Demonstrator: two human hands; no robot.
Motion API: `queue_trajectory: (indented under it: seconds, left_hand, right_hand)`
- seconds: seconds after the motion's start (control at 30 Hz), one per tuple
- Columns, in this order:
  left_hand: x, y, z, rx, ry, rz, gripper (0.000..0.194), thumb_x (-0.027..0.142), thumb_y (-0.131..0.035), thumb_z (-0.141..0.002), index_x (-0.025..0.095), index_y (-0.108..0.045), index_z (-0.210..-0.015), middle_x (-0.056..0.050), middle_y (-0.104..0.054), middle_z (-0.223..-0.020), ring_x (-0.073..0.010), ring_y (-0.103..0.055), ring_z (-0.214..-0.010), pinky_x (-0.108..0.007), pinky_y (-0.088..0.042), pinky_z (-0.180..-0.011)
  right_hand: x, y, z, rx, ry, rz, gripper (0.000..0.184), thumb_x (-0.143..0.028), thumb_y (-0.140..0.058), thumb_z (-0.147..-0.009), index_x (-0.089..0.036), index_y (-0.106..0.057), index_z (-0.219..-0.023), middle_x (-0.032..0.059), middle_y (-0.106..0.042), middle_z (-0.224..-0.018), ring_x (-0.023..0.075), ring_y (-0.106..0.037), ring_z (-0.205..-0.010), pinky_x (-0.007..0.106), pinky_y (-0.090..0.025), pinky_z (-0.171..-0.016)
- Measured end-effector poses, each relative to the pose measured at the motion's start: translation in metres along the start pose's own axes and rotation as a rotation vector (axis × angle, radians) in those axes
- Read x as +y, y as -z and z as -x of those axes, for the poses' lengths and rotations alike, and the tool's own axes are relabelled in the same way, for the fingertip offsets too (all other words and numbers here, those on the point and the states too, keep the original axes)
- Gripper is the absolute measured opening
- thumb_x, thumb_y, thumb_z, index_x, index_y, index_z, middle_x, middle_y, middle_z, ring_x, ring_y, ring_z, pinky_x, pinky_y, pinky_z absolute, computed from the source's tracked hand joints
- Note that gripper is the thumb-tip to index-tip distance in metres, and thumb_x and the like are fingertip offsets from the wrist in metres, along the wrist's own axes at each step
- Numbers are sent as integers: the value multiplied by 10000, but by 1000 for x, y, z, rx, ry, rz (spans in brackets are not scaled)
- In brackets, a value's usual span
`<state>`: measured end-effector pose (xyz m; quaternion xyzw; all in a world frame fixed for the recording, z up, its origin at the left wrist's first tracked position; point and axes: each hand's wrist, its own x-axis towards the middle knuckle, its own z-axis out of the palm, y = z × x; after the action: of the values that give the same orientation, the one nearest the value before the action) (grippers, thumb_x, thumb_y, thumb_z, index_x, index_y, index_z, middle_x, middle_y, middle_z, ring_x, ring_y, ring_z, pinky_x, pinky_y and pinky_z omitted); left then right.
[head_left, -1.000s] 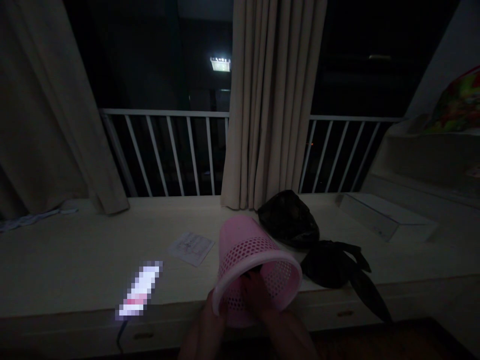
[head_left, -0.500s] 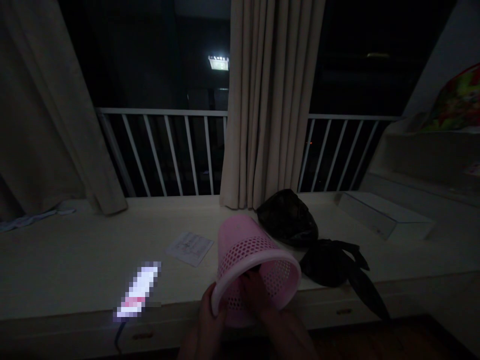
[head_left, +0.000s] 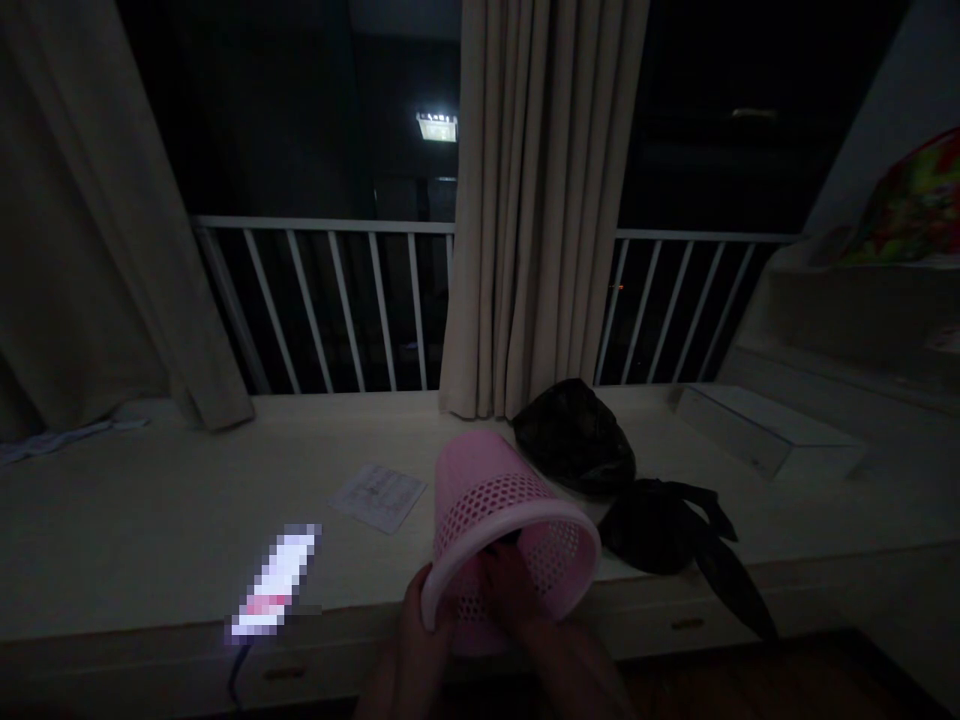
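Note:
A pink plastic wastebasket (head_left: 480, 460) with a band of round holes lies tilted at the front of the white counter, its mouth facing me. My left hand (head_left: 425, 620) is closed on the left side of its rim. Inside the basket is my right hand (head_left: 506, 580), reaching past the rim next to something dark. Deep shadow hides its fingertips, and I cannot make out whether they grip that dark thing. Just right of the basket lie a crumpled black plastic bag (head_left: 574, 440) and a second black bag (head_left: 649, 530) with knotted ends hanging over the counter edge.
A lit, blurred-out phone (head_left: 277, 580) with a cable rests at the left front edge of the counter (head_left: 187, 500). Behind it lies a printed paper (head_left: 379, 497). A white box (head_left: 772, 430) stands at the right. Curtains (head_left: 547, 200) and a white railing (head_left: 330, 225) line the back.
The view has shifted very slightly. Both hands and the wastebasket keep nearly the same position, with the left hand on the rim and the right hand inside.

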<state>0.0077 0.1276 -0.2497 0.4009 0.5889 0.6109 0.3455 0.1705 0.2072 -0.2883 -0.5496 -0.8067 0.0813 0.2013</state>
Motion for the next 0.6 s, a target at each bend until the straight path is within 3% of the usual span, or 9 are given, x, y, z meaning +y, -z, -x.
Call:
queue_trajectory:
  seconds: [0.3, 0.6]
  left_hand:
    - [10, 8, 3, -70, -49, -52, 684, 639, -633, -760, 123, -651, -1208, -194, -735, -1192, -350, -704, -1117, -479, -569, -982]
    - [6, 7, 4, -2, -97, -58, 631, 610, -636, -731, 141, -684, -1151, -182, -756, -1101, -340, -733, -1019, -465, -607, -901]
  right_hand:
    - [4, -3, 0, 43, 27, -5, 418, -245, -480, -922, -242, -695, -1281, 102, -648, -1301, 273, -565, -1211, 416, -402, -1097]
    - [1, 0, 3, 82, 33, -4, 460, -240, -469, -908, -351, -688, -1297, 84, -664, -1308, 287, -567, -1244, 421, -421, -1052]
